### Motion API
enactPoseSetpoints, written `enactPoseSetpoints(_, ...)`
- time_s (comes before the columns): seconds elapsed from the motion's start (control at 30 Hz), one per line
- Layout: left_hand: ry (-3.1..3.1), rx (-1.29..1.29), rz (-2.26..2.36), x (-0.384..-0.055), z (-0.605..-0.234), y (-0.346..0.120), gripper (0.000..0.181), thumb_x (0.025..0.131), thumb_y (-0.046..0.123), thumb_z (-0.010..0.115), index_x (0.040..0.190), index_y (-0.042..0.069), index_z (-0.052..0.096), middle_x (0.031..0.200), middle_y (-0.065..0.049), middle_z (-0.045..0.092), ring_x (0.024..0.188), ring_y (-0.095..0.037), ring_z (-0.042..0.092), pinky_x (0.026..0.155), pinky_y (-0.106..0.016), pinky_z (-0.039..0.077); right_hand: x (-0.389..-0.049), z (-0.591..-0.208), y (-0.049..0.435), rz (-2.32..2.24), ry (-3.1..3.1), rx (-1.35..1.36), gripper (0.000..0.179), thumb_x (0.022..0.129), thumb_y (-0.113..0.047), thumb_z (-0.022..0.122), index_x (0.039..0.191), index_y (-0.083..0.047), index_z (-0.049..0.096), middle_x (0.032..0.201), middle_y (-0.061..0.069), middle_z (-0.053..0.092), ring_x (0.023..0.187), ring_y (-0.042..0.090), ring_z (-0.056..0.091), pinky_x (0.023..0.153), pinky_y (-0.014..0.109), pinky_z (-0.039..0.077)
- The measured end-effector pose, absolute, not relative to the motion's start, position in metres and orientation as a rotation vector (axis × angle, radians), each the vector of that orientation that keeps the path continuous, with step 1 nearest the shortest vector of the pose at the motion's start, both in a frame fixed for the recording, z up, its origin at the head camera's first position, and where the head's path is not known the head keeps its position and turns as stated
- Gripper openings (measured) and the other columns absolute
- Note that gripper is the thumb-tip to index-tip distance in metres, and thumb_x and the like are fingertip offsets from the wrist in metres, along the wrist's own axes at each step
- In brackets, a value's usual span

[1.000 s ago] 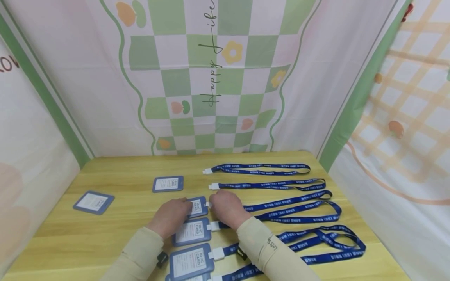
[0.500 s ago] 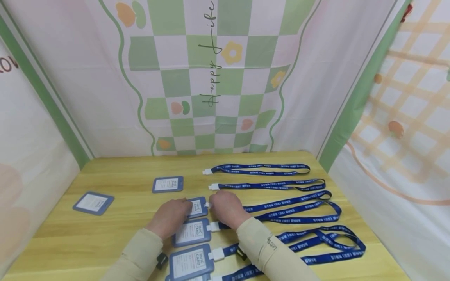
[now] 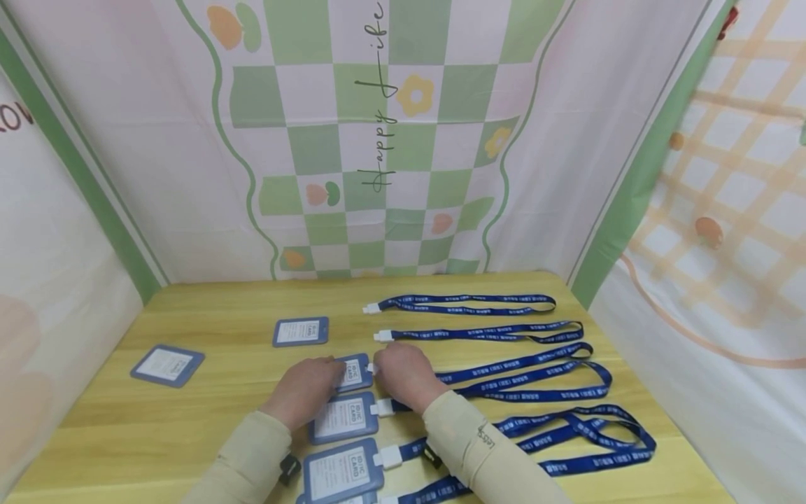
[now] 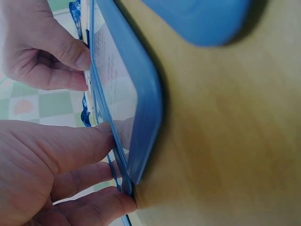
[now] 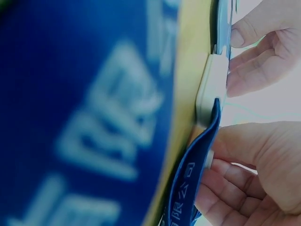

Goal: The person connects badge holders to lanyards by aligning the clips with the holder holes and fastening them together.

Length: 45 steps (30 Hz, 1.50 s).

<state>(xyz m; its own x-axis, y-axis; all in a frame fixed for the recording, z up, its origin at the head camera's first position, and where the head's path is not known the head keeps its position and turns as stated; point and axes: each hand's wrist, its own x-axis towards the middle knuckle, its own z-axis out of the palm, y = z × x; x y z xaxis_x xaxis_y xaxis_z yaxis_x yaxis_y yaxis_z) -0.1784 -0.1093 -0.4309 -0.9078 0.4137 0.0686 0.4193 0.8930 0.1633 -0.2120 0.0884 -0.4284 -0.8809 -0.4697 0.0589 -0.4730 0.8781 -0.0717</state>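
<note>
My left hand [image 3: 306,388] holds a blue-framed ID badge holder [image 3: 355,372] by its left end, thumb on top and fingers beneath. At its other end my right hand [image 3: 406,374] pinches the white clip [image 5: 209,159] of a blue lanyard [image 3: 516,362]; the hand hides most of that clip in the head view. The clip's tip meets the badge holder's slotted edge. In the left wrist view, a neighbouring badge holder [image 4: 151,94] partly covers the held one. The right wrist view has that neighbour's white clip [image 5: 212,89] just in front of my right fingers.
Nearer me, badge holders [image 3: 343,470] clipped to lanyards lie in a row under my forearms. Two loose badge holders lie at the back [image 3: 300,331] and left [image 3: 167,364]. Two loose lanyards [image 3: 466,304] stretch across the back right of the wooden table [image 3: 208,308].
</note>
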Motion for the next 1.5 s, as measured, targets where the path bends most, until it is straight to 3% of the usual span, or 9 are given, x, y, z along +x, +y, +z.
enactPoseSetpoints(0.23,-2.976,-0.695,-0.294,-0.1784,-0.4314,-0.1107,0.023,0.094,0.006,0.072,0.118,0.009,0.073,0.116,-0.016,0.076,0.110,-0.036,0.072,0.099,-0.052,0.060,-0.2134,-0.4291,0.0876,0.119,-2.983,0.789,0.019,0.098,-0.018,0.069,0.080,-0.014,0.075,0.067,-0.003,0.062,0.060,0.011,0.053,0.058,0.027,0.054)
enactPoseSetpoints(0.63,-2.951,-0.705,-0.333,-0.1788,-0.4323,-0.1121,0.013,0.093,0.005,0.073,0.104,0.012,0.073,0.107,-0.014,0.078,0.099,-0.035,0.074,0.091,-0.051,0.062,-0.2162,-0.4304,0.0905,0.185,-3.002,0.842,0.015,0.098,-0.019,0.069,0.087,-0.016,0.079,0.072,-0.006,0.067,0.064,0.008,0.057,0.066,0.026,0.057)
enactPoseSetpoints(1.0,-2.965,-0.681,-0.350,-0.1803,-0.4336,-0.1131,0.023,0.094,0.007,0.073,0.117,0.011,0.073,0.116,-0.014,0.077,0.105,-0.035,0.073,0.095,-0.051,0.061,-0.2165,-0.4290,0.0913,0.185,-2.990,0.858,0.017,0.098,-0.019,0.068,0.085,-0.017,0.078,0.069,-0.007,0.065,0.062,0.008,0.056,0.063,0.024,0.056)
enactPoseSetpoints(1.5,-2.972,-0.686,-0.335,-0.1803,-0.4334,-0.1129,0.021,0.095,0.010,0.072,0.116,0.012,0.074,0.114,-0.012,0.078,0.104,-0.033,0.074,0.094,-0.049,0.062,-0.2160,-0.4268,0.0920,0.239,-3.029,0.857,0.017,0.100,-0.019,0.067,0.087,-0.019,0.079,0.070,-0.009,0.063,0.064,0.006,0.055,0.066,0.023,0.056)
